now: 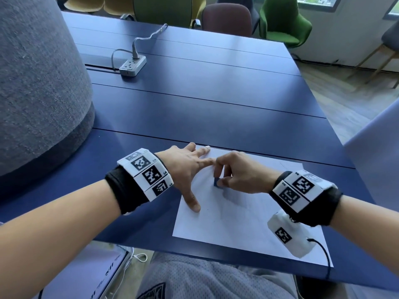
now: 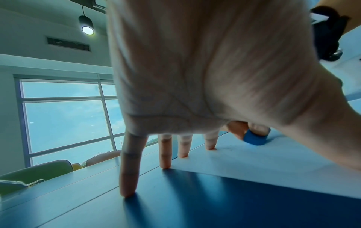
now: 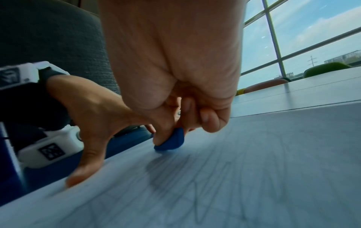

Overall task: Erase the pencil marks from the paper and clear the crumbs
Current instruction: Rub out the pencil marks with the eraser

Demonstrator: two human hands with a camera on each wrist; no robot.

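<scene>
A white sheet of paper (image 1: pixel 237 223) lies near the front edge of a dark blue table (image 1: pixel 216 100), in front of a seated person; every place below is given relative to this paper.

On the paper's near half, faint grey pencil marks (image 3: pixel 205 182) zigzag across it, clearest in the right wrist view. They are still unerased, so much of the job appears to remain.

At the paper's left edge, the left hand (image 1: pixel 185 169) is spread flat with straight fingers. Its thumb presses the paper's left margin, some fingertips rest on the far-left corner, and the outer ones rest on the table just beside it.

Towards the paper's far-left part, the right hand (image 1: pixel 237 173) pinches a small blue eraser (image 1: pixel 216 182) between thumb and fingertips, with the eraser's lower edge touching the sheet. A few dark crumbs (image 2: pixel 230 148) lie just beside it.

To rub well, short strokes running away from the bracing hand would likely keep the paper from buckling, with steady downward pressure from the left hand.

Well beyond the paper's far edge, a white power strip (image 1: pixel 132 65) sits on the table.
</scene>
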